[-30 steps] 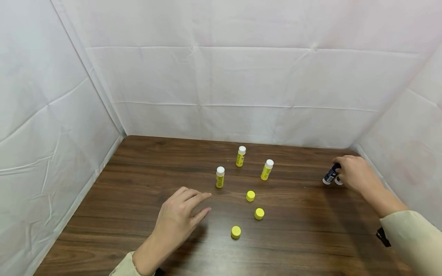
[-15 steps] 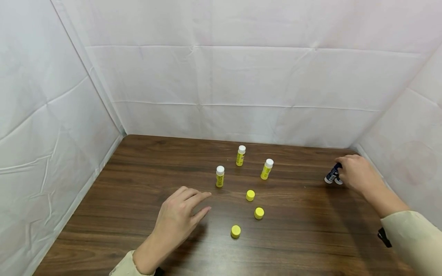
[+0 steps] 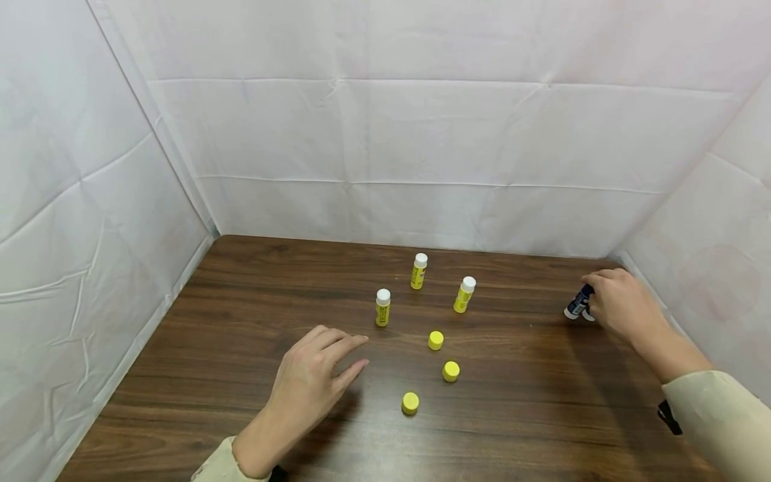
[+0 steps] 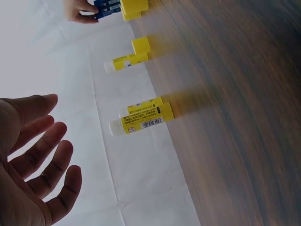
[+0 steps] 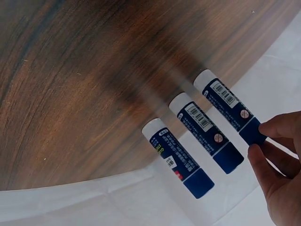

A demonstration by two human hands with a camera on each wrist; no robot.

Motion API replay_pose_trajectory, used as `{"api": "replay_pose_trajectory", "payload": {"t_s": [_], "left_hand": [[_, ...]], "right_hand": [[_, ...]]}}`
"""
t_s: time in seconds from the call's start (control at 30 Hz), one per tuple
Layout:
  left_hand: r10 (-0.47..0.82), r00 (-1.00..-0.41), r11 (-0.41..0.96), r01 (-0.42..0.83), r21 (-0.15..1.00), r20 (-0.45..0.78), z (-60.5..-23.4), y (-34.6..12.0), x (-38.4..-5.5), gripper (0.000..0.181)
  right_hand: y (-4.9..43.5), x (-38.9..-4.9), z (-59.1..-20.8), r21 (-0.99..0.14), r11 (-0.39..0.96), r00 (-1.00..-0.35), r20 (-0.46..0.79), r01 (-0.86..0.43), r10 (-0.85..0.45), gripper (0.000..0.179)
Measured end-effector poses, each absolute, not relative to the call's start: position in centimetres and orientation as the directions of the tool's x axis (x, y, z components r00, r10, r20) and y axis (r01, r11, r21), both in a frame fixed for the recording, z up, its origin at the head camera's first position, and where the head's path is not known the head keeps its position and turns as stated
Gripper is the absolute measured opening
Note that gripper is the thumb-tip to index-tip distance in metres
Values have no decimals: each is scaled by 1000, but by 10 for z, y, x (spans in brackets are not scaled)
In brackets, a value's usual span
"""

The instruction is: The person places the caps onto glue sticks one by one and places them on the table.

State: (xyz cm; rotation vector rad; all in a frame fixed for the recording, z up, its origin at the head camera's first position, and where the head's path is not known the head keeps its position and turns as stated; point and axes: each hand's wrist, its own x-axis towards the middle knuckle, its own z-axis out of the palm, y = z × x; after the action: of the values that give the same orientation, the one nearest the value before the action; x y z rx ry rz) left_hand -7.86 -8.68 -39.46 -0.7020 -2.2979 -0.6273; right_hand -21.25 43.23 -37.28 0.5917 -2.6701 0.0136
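My right hand (image 3: pixel 620 304) pinches the dark blue cap of a glue stick (image 5: pixel 230 106) between thumb and fingertip, at the right end of the table. Two more blue glue sticks with white bases, a middle one (image 5: pixel 206 132) and an outer one (image 5: pixel 178 157), stand beside it in the right wrist view; my hand mostly hides them from the head. My left hand (image 3: pixel 310 375) is held over the table with fingers relaxed and nothing in them. Nearest to it stands a yellow glue stick (image 3: pixel 383 308) with a white top.
Two other yellow glue sticks stand farther back, one at the rear (image 3: pixel 418 271) and one to the right (image 3: pixel 464 294). Three yellow caps, a far one (image 3: pixel 436 340), a middle one (image 3: pixel 450 371) and a near one (image 3: pixel 410 403), lie in front. White cloth walls (image 3: pixel 421 134) border the table.
My right hand has shifted only slightly, and the white bases of the blue glue sticks under it look closer together in the head view. The left hand stays where it was.
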Motion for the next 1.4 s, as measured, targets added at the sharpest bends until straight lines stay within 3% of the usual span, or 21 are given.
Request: {"api": "replay_pose_trajectory", "payload": {"t_s": [0.37,0.53,0.9,1.23,1.4], "left_hand": [[292,-671,736,612,288,681,-395,-86,-83,36],[277,-727,746,575,337,628,-395,-83,-89,35],[151,-931,665,345,663,332,-401,-71,-124,23],[63,-997,603,77,794,49,-415,-66,-159,32],[25,-1000,556,4,831,-12,-421,-62,-168,36]], "right_hand": [[426,-204,-373,54,899,-786,463,-436,-409,30],[402,-181,-367,3,898,-793,467,-441,-391,29],[332,-140,-373,-2,799,-673,540,-601,-505,39],[277,-103,-365,-45,720,-608,573,-692,-549,45],[262,-91,-367,-69,681,-580,589,-729,-562,47]]}}
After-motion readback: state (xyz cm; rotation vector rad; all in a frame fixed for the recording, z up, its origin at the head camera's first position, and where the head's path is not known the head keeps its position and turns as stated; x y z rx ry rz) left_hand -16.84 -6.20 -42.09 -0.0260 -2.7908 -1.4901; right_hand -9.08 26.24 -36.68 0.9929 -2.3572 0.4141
